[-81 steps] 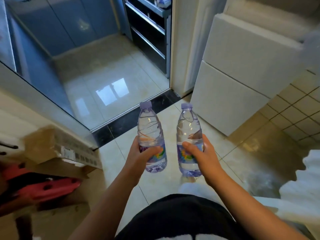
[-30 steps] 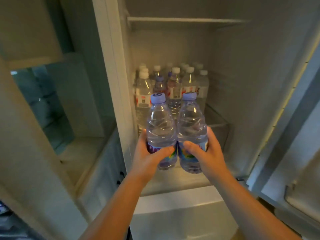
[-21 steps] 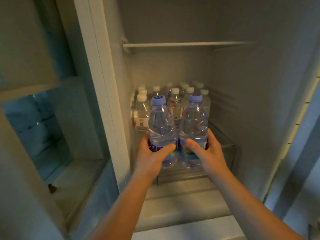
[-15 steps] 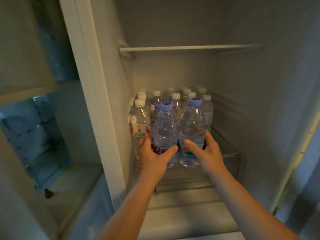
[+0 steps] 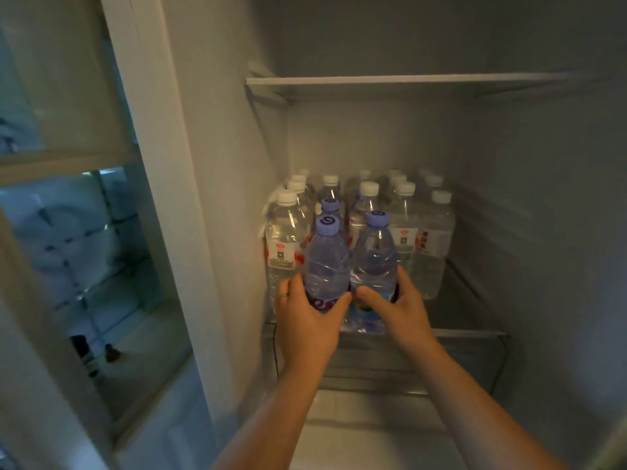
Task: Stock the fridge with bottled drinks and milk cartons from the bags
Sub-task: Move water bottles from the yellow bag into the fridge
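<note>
Standing upright: left bottle [image 5: 327, 262] in left hand [image 5: 307, 322], right bottle [image 5: 375, 259] in right hand [image 5: 403, 310].

The light is dim and cool, with a grey-green tone everywhere. A white upright post [image 5: 159, 198] runs from 11 o'clock down to 7 o'clock, just beside the left wall of the open fridge [image 5: 543, 205]. At 9 o'clock, under a pale horizontal ledge [image 5: 64, 161], a bluish tiled wall [image 5: 64, 239] shows through an opening. Below it lies a pale sill [image 5: 149, 337], with two small dark things [image 5: 81, 344] near it, too small to tell.
</note>
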`<state>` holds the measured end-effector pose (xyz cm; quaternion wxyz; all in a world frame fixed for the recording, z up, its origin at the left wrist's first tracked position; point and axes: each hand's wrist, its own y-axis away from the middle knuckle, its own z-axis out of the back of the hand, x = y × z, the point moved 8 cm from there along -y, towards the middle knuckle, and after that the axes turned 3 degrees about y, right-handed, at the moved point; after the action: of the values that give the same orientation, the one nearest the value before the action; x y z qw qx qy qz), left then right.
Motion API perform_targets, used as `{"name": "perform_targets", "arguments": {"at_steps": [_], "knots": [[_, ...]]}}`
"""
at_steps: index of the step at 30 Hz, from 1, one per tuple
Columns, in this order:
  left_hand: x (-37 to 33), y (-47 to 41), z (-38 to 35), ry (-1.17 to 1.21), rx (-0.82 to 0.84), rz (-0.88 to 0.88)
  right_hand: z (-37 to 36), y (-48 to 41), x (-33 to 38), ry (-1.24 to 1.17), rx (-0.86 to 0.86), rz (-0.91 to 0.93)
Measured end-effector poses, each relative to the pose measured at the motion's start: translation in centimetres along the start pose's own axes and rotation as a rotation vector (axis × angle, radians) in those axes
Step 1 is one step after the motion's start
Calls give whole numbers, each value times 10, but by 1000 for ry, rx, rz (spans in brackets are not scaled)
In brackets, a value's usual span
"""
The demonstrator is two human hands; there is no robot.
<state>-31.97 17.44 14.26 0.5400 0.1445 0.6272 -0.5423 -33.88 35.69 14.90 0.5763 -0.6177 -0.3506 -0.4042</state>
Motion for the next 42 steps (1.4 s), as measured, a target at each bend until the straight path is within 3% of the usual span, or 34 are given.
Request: {"name": "perform_targets", "arguments": {"at_steps": [11,23,32,36,42], "knots": [[3,-1,-2,-175,-13,-38,-4,-15,-22,29,169,-9],[20,5,2,-62,-8,-49,11,-20,-46,516,199,-12],[23,10,4,-67,50,2,9,-7,-33,689,127,2],[25,17,5,-87,88,-64,9,8,-29,801,64,53],[37,57,12,-338,294,-231,-2,66,-35,1197,-85,97]]}}
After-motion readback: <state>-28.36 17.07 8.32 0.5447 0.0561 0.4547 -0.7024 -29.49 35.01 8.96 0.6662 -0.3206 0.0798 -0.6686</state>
